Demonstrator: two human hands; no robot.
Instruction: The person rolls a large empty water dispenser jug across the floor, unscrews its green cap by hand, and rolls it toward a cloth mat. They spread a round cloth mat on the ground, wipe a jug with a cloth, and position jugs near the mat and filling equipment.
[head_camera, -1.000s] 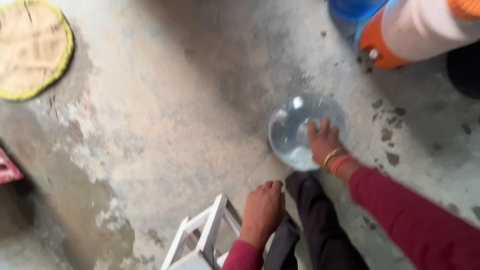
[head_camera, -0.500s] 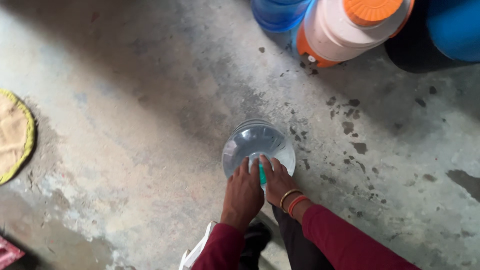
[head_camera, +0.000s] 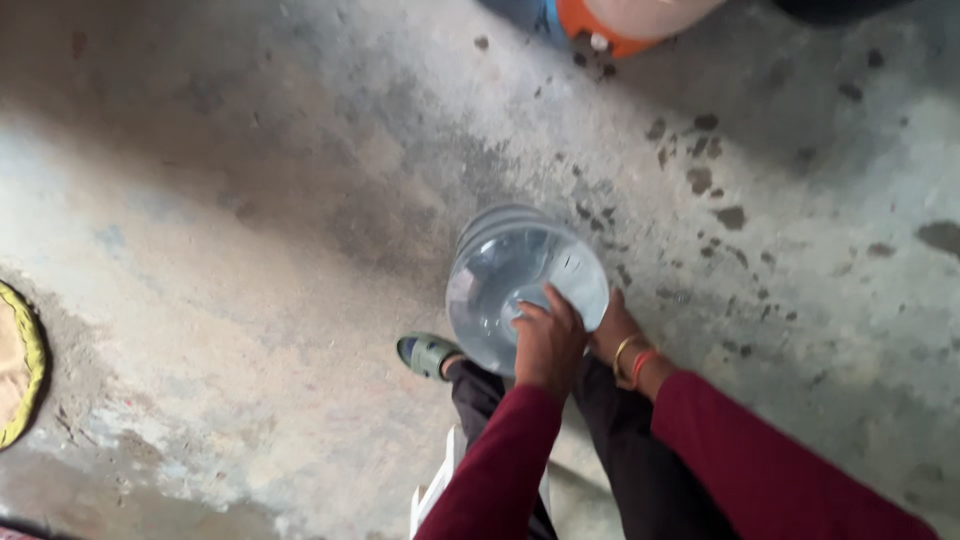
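Head view: both hands (head_camera: 575, 340) gripping water jug (head_camera: 520, 280).

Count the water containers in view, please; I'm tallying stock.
2. A clear plastic water jug stands mid-floor under both hands. An orange-and-white container sits at the top edge, mostly cropped. More may lie outside the frame.

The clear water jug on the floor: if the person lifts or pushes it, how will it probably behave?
The jug looks rigid clear plastic, so it should keep its shape. Round and ribbed, it may roll if tipped. Both the left hand and right hand grip it, which suggests bulk; how full it is cannot be told.
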